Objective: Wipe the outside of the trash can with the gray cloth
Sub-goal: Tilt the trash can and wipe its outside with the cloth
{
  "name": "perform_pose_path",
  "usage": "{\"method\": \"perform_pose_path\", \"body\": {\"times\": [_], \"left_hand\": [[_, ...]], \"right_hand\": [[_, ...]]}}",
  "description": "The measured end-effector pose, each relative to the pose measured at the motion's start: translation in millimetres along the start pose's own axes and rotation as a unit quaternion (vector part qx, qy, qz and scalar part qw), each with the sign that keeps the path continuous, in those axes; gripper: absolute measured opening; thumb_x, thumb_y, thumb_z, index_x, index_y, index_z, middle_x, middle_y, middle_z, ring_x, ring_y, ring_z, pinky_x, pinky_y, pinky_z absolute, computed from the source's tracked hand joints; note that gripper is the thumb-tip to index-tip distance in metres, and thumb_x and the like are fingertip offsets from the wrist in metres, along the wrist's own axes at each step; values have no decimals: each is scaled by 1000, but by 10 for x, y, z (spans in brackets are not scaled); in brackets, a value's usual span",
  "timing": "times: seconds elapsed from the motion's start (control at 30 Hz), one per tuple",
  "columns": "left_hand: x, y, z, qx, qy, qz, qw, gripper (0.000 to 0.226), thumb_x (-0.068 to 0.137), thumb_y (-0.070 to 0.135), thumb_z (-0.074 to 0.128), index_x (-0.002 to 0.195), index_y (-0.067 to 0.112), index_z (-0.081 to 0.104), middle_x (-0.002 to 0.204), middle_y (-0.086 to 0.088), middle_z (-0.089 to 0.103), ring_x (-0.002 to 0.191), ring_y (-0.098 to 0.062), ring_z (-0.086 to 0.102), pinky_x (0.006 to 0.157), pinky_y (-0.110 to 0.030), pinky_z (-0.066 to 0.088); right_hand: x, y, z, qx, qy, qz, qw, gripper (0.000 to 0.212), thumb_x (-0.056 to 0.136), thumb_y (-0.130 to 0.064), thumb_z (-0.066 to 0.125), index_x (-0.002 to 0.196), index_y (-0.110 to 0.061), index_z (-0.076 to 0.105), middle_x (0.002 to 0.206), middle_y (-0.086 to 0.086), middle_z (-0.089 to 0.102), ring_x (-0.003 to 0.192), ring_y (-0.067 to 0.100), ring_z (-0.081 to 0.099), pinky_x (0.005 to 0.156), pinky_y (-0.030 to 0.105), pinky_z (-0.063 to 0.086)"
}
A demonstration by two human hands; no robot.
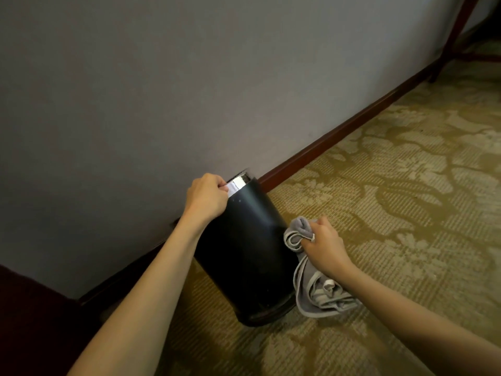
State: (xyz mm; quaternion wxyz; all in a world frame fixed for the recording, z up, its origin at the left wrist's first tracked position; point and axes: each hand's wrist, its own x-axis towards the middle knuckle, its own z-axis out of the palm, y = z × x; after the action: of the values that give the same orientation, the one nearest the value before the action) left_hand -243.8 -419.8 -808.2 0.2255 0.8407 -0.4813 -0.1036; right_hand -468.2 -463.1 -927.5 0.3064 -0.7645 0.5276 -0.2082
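Two hands at work: left hand (pixel 208 196) gripping trash can (pixel 244 251) rim, right hand (pixel 326 245) bunching gray cloth (pixel 311 283) against its right flank.

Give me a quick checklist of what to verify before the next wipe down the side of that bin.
1. Left hand grips the trash can at its rim: ok.
2. Right hand holds the gray cloth: ok.
3. Cloth touches the can's side: ok.
4. Can steady: it looks tilted toward the wall; cannot tell.
5. Loose cloth end hangs near the carpet: not ok.
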Motion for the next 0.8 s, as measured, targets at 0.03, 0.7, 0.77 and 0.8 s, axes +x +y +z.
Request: {"method": "perform_pose_path", "body": {"times": [0.03, 0.7, 0.77, 0.8], "left_hand": [[16, 31, 17, -11, 4, -2, 1000, 18, 95, 13, 50, 86, 12, 65, 95, -17, 65, 98, -39, 59, 80, -36, 45], [203, 181, 211, -137, -105, 182, 968, 25, 94, -1, 52, 84, 12, 70, 87, -8, 68, 100, -28, 60, 100, -45, 39], [219, 55, 222, -161, -101, 173, 966, 21, 94, -4, 52, 89, 4, 70, 91, -14, 68, 97, -25, 61, 94, -34, 42], [236, 0, 205, -164, -100, 169, 967, 20, 94, -5, 52, 91, 2, 70, 92, -15, 69, 95, -22, 61, 90, -28, 42]], "right_hand": [[0, 6, -3, 3, 2, 0, 1000, 19, 87, -13, 53, 78, -29, 55, 91, -7, 39, 76, 17, 45, 67, 31, 33], [81, 164, -442, 109, 139, -31, 984, 10, 87, -11, 53, 78, -16, 55, 85, -9, 42, 71, 0, 46, 56, 16, 31], [67, 166, -394, 109, 123, -44, 985, 9, 86, -8, 53, 77, -10, 53, 85, -5, 42, 71, 2, 46, 56, 20, 32], [60, 144, -374, 111, 120, -49, 985, 8, 85, -8, 53, 77, -9, 52, 85, -5, 42, 71, 3, 46, 56, 20, 32]]}}
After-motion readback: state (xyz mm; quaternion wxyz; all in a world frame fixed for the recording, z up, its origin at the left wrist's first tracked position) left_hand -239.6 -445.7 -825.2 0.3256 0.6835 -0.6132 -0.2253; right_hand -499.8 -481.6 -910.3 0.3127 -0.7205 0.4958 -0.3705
